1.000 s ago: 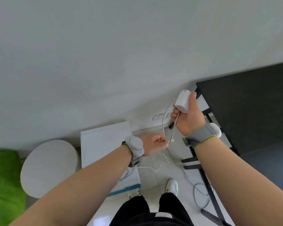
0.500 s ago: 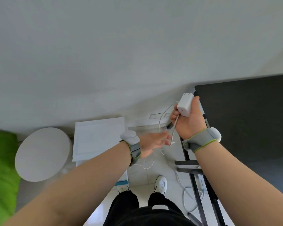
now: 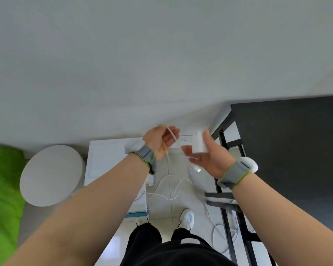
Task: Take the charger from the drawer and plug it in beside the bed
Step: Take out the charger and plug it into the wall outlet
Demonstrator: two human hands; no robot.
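Judging by how things lie, I put the task well past halfway. The charger (image 3: pixel 199 143) is out of the drawer and off every surface. It sits in the right hand (image 3: pixel 210 160), fingers under it and thumb against its side. That hand is blurred, so I can't say how firm the hold is.

The left hand (image 3: pixel 160 143) has its fingers curled round the cable (image 3: pixel 168 160), which crosses the palm and drops away below. From there it trails in loose loops on the floor (image 3: pixel 161 214), beside the white cabinet (image 3: pixel 108 160).

The socket (image 3: pixel 184 138) shows low on the wall between the two hands, with the charger just to its right and near it, not touching. I can't make out the prongs or which way they face.

What I count as done: the fetch, and the carry to the wall. What I count as left: turning the charger so its prongs face the socket, pushing it home, and letting the cable go.

I'd watch the slack, since the loops lie near the shoes and close to the black desk (image 3: pixel 286 141) frame. I can't tell whether the drawer is shut.
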